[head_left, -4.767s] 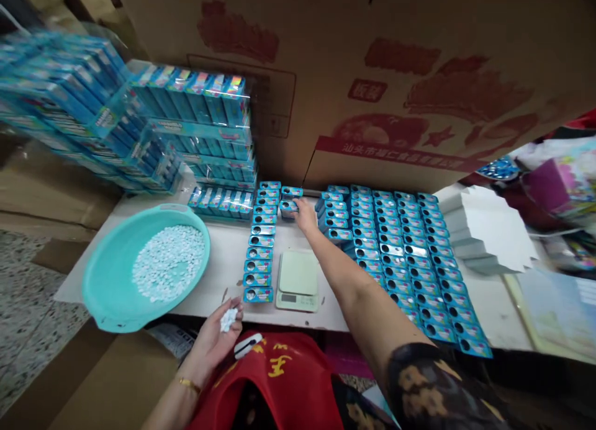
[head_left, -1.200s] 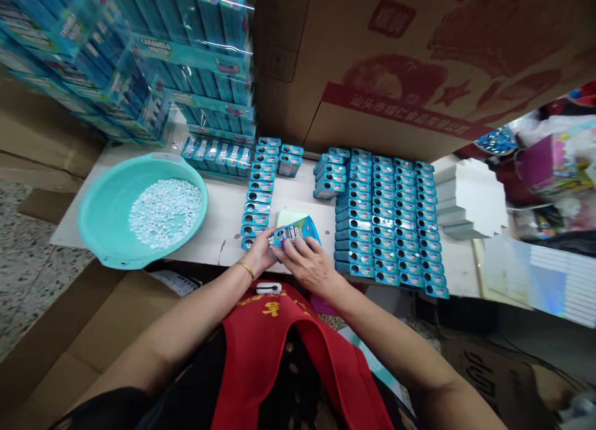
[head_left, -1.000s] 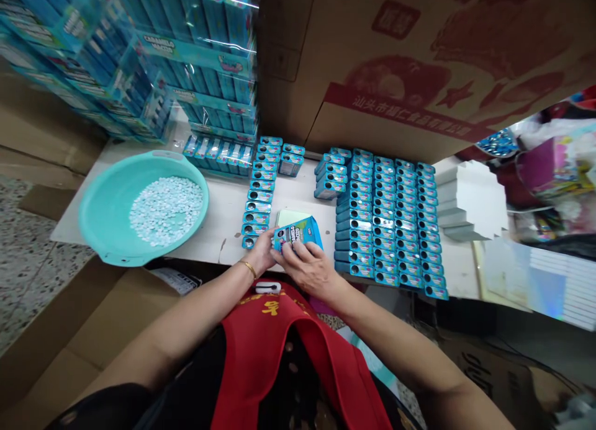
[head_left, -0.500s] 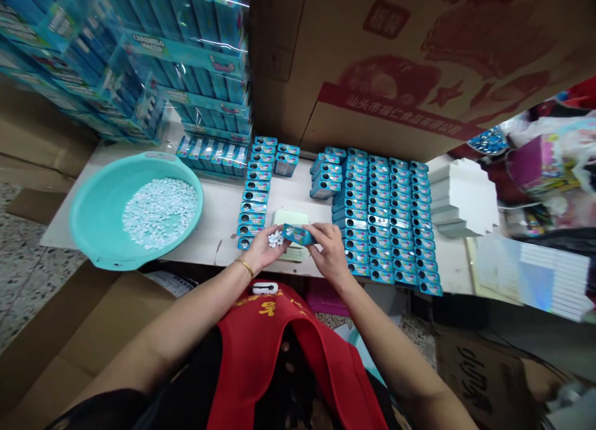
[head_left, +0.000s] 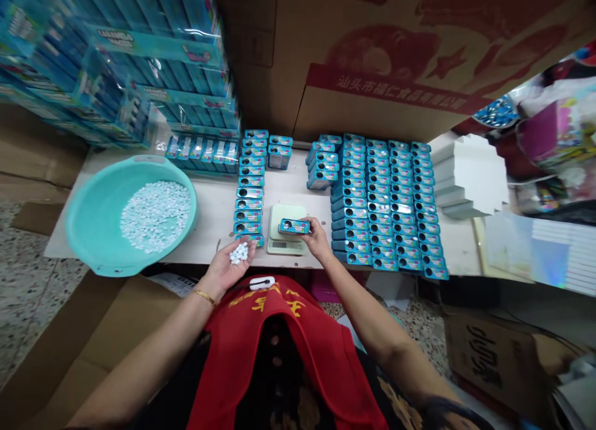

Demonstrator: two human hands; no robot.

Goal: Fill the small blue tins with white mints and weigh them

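My right hand [head_left: 315, 236] holds a small blue tin [head_left: 294, 226] down on the pale green scale [head_left: 285, 236] near the table's front edge. My left hand [head_left: 230, 264] is cupped palm up just left of the scale, with a little heap of white candies [head_left: 239, 253] in it. A single column of blue tins [head_left: 250, 188] runs back from my left hand. A large block of the same tins [head_left: 387, 203] lies to the right of the scale.
A teal basin [head_left: 88, 231] with white candies stands at the left. Wrapped blue packs [head_left: 139, 76] are stacked behind it. A big cardboard box [head_left: 395, 51] overhangs the back. White stepped cartons [head_left: 470, 182] sit at the right.
My right hand turned the tin flat and set it on the scale. My left hand drew back from the tin toward me, still cupping candies.
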